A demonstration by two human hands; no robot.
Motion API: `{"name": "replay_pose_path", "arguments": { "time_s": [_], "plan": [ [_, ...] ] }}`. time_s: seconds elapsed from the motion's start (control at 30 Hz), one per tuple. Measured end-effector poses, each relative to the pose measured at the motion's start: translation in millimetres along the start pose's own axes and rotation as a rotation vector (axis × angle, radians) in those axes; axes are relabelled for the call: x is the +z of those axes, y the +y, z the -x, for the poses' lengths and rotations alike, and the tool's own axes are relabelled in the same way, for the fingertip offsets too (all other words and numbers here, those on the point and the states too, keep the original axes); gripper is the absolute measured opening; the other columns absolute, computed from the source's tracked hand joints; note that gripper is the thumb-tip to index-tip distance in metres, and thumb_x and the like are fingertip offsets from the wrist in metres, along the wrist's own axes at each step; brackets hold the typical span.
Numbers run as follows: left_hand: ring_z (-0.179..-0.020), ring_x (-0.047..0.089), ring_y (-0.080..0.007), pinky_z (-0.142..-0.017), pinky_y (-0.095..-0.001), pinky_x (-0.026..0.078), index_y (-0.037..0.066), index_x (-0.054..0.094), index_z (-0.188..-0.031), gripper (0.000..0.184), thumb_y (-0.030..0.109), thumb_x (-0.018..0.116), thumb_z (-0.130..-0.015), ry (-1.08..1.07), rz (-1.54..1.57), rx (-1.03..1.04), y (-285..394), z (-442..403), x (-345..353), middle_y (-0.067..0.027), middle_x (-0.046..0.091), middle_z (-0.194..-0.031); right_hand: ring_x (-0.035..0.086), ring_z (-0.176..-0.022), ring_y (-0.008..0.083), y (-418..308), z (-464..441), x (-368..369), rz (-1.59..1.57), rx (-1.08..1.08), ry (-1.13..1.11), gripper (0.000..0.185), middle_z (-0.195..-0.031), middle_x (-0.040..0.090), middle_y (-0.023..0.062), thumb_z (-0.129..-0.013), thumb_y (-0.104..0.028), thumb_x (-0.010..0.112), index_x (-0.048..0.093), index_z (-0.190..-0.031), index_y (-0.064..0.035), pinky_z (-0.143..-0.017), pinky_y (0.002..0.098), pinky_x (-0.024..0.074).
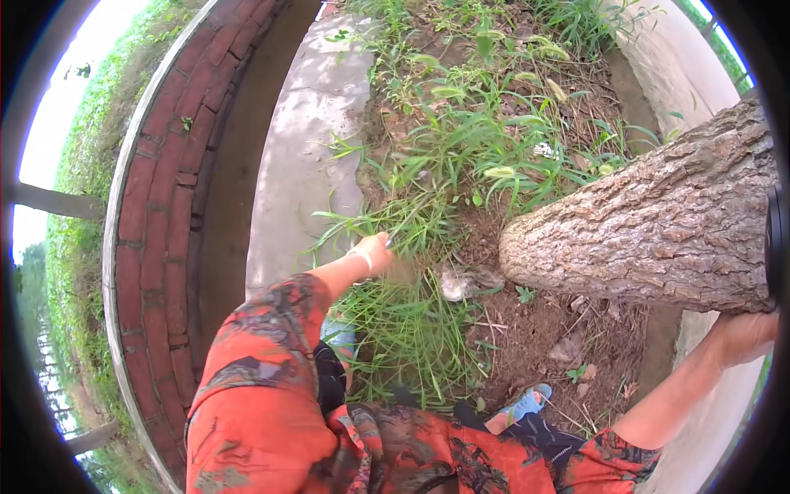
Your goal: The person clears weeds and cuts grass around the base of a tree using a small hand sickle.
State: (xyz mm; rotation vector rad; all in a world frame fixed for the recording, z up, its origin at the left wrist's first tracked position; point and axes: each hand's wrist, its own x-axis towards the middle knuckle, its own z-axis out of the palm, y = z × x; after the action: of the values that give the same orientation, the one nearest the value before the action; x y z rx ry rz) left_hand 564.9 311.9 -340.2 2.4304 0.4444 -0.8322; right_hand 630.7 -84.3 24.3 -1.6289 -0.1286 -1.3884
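My left hand (374, 249), with a pale band round its wrist, is closed low among the grass. A small greyish tip shows at its fingers; what it belongs to is too small and blurred to name. Green grass (428, 222) stands just ahead of the hand, and long blades of grass (411, 337) lie in a heap between it and my feet. My right hand (745, 333) reaches to the tree trunk (634, 214) at the right edge. Its fingers are hidden behind the bark.
A concrete ledge (309, 156) borders the soil on the left, beside a red brick edging (160, 222). Another pale wall (679, 49) runs along the right. My blue sandal (527, 403) rests on bare soil, near a crumpled pale scrap (455, 282) by the trunk's base.
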Motion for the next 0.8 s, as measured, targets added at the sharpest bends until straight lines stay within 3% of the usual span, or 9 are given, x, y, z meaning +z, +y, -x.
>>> {"name": "replay_pose_path", "arguments": {
  "time_s": [0.1, 0.2, 0.27, 0.33, 0.47, 0.5, 0.63, 0.7, 0.8],
  "plan": [
    [-0.077, 0.057, -0.0376, -0.07, -0.0436, 0.045, 0.004, 0.052, -0.087, 0.017, 0.017, 0.051, -0.076, 0.222, 0.078, 0.145, -18, 3, -3, -0.021, 0.058, -0.078, 0.039, -0.115, 0.0262, 0, 0, 0, 0.002, 0.006, 0.01, 0.064, -0.128, 0.037, 0.0145, -0.082, -0.046, 0.05, 0.038, -0.122, 0.0024, -0.098, 0.0399, 0.033],
    [-0.079, 0.057, -0.039, -0.072, -0.0442, 0.045, 0.002, 0.049, -0.092, 0.02, 0.017, 0.05, -0.077, 0.38, 0.152, 0.155, 9, -1, -31, -0.0233, 0.059, -0.08, 0.041, -0.114, 0.0255, 1, 0, 1, -0.001, 0.019, 0.016, 0.062, -0.126, 0.039, 0.0142, -0.082, -0.045, 0.05, 0.041, -0.12, 0.0029, -0.097, 0.0393, 0.0344],
    [-0.083, 0.058, -0.0387, -0.074, -0.0448, 0.045, 0.002, 0.049, -0.094, 0.022, 0.018, 0.048, -0.079, 0.363, 0.212, 0.115, 23, -7, -25, -0.0241, 0.059, -0.085, 0.042, -0.113, 0.025, 0, -1, 1, -0.003, 0.024, 0.027, 0.061, -0.125, 0.041, 0.014, -0.082, -0.044, 0.051, 0.042, -0.119, 0.0032, -0.096, 0.0389, 0.0354],
    [-0.082, 0.059, -0.0382, -0.071, -0.0454, 0.046, 0.007, 0.05, -0.096, 0.021, 0.017, 0.05, -0.078, 0.296, 0.003, -0.012, 22, -14, 4, -0.02, 0.061, -0.084, 0.043, -0.112, 0.0245, 0, 0, 1, -0.005, 0.032, 0.034, 0.06, -0.124, 0.042, 0.0138, -0.081, -0.043, 0.051, 0.044, -0.118, 0.0036, -0.096, 0.0386, 0.0363],
    [-0.079, 0.06, -0.0365, -0.069, -0.0447, 0.046, 0.009, 0.048, -0.096, 0.018, 0.015, 0.046, -0.079, 0.02, -0.377, 0.198, 7, 20, -14, -0.0185, 0.061, -0.08, 0.044, -0.111, 0.0241, 0, 0, -2, -0.007, 0.019, 0.035, 0.059, -0.123, 0.043, 0.0136, -0.081, -0.042, 0.051, 0.045, -0.117, 0.0039, -0.095, 0.0382, 0.0372],
    [-0.075, 0.061, -0.0358, -0.066, -0.0449, 0.046, 0.01, 0.048, -0.095, 0.017, 0.016, 0.047, -0.079, 0.064, -0.439, 0.239, 0, 15, -25, -0.0175, 0.061, -0.076, 0.044, -0.111, 0.0241, 1, 0, -3, -0.003, 0.014, 0.036, 0.059, -0.123, 0.043, 0.0136, -0.081, -0.043, 0.051, 0.045, -0.117, 0.0039, -0.095, 0.0382, 0.0371],
    [-0.068, 0.059, -0.0381, -0.063, -0.0465, 0.045, 0.012, 0.046, -0.097, 0.021, 0.02, 0.052, -0.078, 0.267, -0.359, 0.255, 1, 7, -72, -0.0186, 0.06, -0.072, 0.044, -0.111, 0.0243, 4, -2, -6, 0.003, 0.004, 0.041, 0.059, -0.124, 0.043, 0.0137, -0.081, -0.043, 0.051, 0.044, -0.117, 0.0038, -0.095, 0.0383, 0.0368],
    [-0.069, 0.057, -0.0404, -0.064, -0.0473, 0.044, 0.01, 0.044, -0.097, 0.022, 0.022, 0.051, -0.08, 0.546, -0.079, 0.287, 19, -7, -84, -0.0201, 0.058, -0.072, 0.044, -0.111, 0.0243, 6, -3, -7, 0.004, -0.003, 0.042, 0.059, -0.124, 0.043, 0.0137, -0.081, -0.043, 0.051, 0.044, -0.117, 0.0037, -0.095, 0.0384, 0.0367],
    [-0.078, 0.056, -0.0413, -0.07, -0.0489, 0.043, 0.008, 0.043, -0.095, 0.023, 0.024, 0.051, -0.081, 0.652, 0.208, 0.253, 58, -46, -91, -0.0228, 0.058, -0.079, 0.043, -0.112, 0.0244, 7, -2, -10, 0.017, -0.015, 0.047, 0.06, -0.124, 0.042, 0.0137, -0.081, -0.043, 0.051, 0.044, -0.118, 0.0037, -0.096, 0.0384, 0.0365]
  ]
}}
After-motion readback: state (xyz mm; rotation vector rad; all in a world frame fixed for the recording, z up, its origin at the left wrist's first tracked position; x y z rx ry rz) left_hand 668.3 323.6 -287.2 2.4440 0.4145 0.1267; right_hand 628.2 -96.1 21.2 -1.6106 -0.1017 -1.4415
